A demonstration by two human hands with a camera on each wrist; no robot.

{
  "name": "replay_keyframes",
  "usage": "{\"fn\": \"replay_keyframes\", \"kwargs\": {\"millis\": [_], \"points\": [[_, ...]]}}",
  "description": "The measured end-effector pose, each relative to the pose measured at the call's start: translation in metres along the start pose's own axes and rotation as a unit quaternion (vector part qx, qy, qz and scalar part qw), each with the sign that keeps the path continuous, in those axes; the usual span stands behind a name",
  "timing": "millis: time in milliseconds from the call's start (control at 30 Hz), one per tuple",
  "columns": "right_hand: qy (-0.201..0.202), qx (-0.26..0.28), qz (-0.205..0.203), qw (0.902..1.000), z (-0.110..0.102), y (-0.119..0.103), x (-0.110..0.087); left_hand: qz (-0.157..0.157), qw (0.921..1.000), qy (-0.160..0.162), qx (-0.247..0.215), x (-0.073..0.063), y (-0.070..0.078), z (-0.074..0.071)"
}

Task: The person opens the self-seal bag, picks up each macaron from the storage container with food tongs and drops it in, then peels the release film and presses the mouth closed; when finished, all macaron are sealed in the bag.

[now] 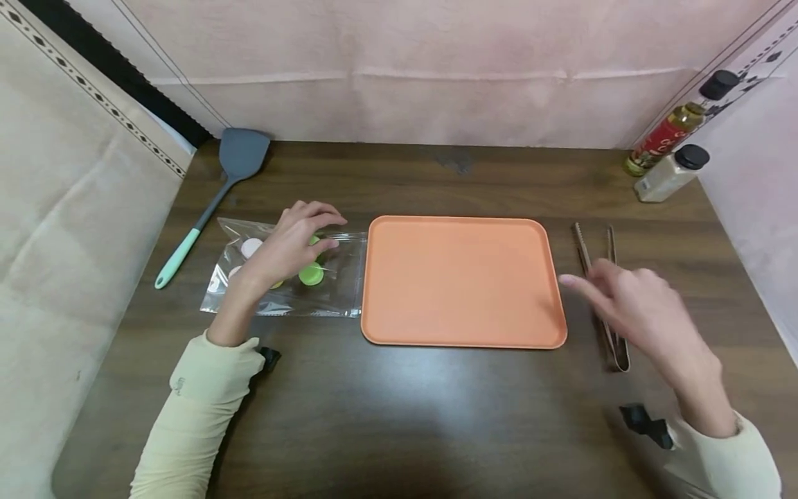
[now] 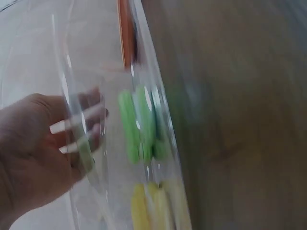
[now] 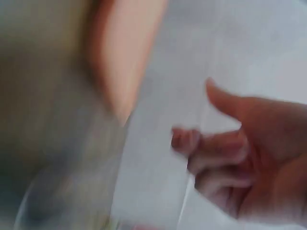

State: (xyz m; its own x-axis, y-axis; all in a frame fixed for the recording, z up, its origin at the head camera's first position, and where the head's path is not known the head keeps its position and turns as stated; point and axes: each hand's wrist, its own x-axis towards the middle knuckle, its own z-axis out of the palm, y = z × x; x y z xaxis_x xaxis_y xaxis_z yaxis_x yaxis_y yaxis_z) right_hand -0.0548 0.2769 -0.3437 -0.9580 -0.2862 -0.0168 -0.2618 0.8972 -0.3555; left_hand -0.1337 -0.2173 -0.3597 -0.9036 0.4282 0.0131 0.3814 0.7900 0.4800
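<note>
A clear plastic bag lies on the table, holding round green pieces, white ones and some yellow. Over the bag is my left hand, fingers spread and loosely bent, thumb apart from them. In the left wrist view, clear plastic overlaps the fingertips. My right hand is above the metal tongs, partly covering them. Its thumb points out toward the tray's right edge and its fingers curl loosely around nothing. The orange rectangular tray lies between the hands.
A spatula with a grey-blue head and mint handle lies at the back left. In the back right corner stand a red-labelled bottle and a black-capped jar. Pale cloth hangs behind the wooden table.
</note>
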Motion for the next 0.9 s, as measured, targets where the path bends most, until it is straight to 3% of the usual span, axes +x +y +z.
{"fn": "replay_keyframes", "kwargs": {"millis": [67,100,167,233,333,400,433,533,567,600,633,700,800,900], "points": [[-0.027,0.069,-0.090,0.9932,0.009,-0.035,0.008,-0.010,0.9999,0.001,0.007,0.003,0.000,0.003],[-0.061,0.114,-0.132,0.9828,0.018,-0.054,0.011,-0.014,0.9998,0.004,0.010,0.005,0.001,0.004],[-0.145,0.218,-0.189,0.9466,0.044,-0.092,0.015,-0.018,0.9997,0.009,0.014,0.009,0.002,0.006],[-0.235,0.307,-0.202,0.8996,0.075,-0.128,0.016,-0.017,0.9996,0.015,0.015,0.014,0.003,0.008],[-0.323,0.432,-0.177,0.8231,0.121,-0.173,0.016,-0.012,0.9995,0.024,0.018,0.020,0.006,0.010],[-0.362,0.525,-0.125,0.7600,0.145,-0.196,0.016,-0.012,0.9994,0.027,0.020,0.022,0.007,0.011],[-0.374,0.572,-0.092,0.7239,0.154,-0.206,0.017,-0.015,0.9993,0.028,0.019,0.022,0.008,0.012],[-0.371,0.696,0.016,0.6143,0.171,-0.228,0.020,-0.026,0.9992,0.031,0.004,0.022,0.010,0.011],[-0.361,0.726,0.046,0.5836,0.173,-0.234,0.021,-0.029,0.9990,0.033,-0.006,0.021,0.010,0.010],[-0.348,0.749,0.071,0.5594,0.174,-0.240,0.023,-0.032,0.9987,0.035,-0.017,0.021,0.010,0.009],[-0.333,0.767,0.089,0.5421,0.174,-0.244,0.025,-0.035,0.9983,0.036,-0.030,0.019,0.010,0.007],[-0.301,0.791,0.116,0.5201,0.173,-0.251,0.027,-0.040,0.9969,0.033,-0.059,0.016,0.008,0.002],[-0.263,0.809,0.137,0.5073,0.172,-0.257,0.029,-0.038,0.9937,0.022,-0.103,0.011,0.004,-0.006],[-0.237,0.818,0.148,0.5034,0.173,-0.262,0.028,-0.034,0.9891,0.011,-0.143,0.005,-0.002,-0.014]]}}
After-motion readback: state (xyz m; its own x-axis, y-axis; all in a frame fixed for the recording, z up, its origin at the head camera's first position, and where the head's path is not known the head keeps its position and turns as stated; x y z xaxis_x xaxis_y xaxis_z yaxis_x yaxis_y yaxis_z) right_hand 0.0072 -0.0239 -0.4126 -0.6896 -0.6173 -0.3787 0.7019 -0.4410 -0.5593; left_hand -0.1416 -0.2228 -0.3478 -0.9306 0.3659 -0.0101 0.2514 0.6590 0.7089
